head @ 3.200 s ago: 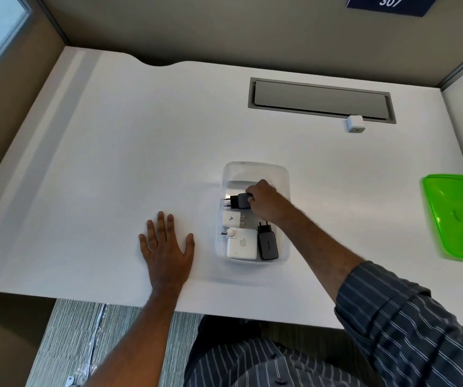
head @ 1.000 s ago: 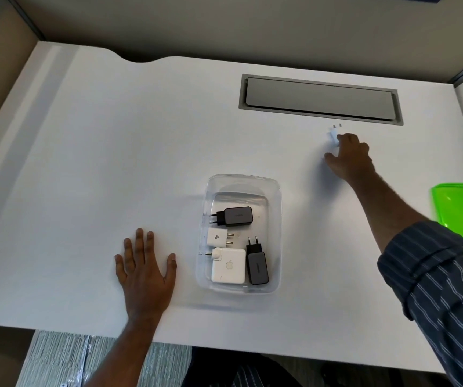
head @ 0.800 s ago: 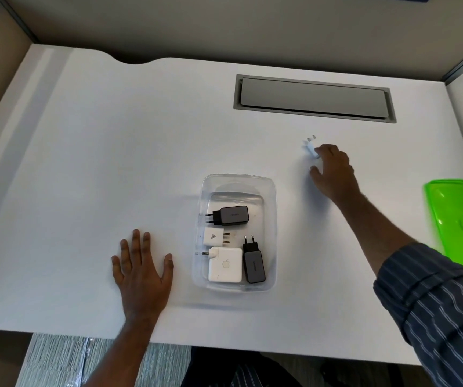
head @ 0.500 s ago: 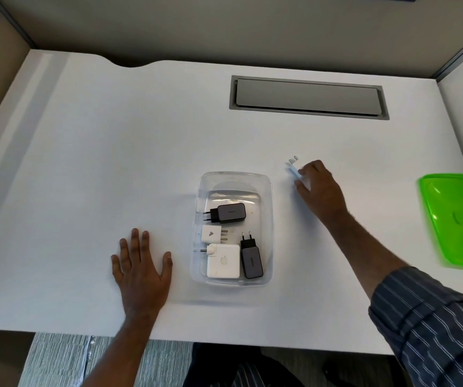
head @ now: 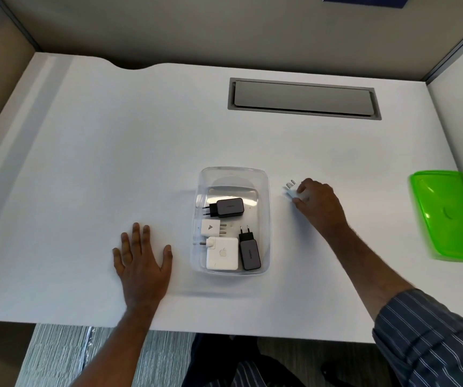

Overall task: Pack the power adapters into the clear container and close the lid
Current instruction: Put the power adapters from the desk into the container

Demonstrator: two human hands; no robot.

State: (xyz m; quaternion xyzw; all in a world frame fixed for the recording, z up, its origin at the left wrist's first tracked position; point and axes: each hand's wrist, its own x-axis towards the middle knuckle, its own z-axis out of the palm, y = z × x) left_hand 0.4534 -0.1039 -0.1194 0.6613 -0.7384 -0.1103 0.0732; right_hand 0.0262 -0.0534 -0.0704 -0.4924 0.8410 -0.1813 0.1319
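Observation:
The clear container [head: 265, 191] stands open in the middle of the white desk. Inside lie a black adapter [head: 229, 207], a small white adapter [head: 209, 227], a large white adapter [head: 222, 253] and a second black adapter [head: 249, 252]. My right hand [head: 319, 203] is just right of the container, shut on a small white adapter [head: 291, 191] whose two prongs point up and left. My left hand [head: 141, 256] lies flat on the desk, left of the container, fingers spread. The green lid [head: 450, 215] rests at the far right of the desk.
A grey cable hatch [head: 303, 97] is set into the desk [head: 113, 163] behind the container. Partition walls close off the back and right sides. The desk's front edge runs just below my left wrist.
My right hand took the small white adapter from near the cable hatch and carried it toward me and left, up to the container's right side. My left hand stayed flat.

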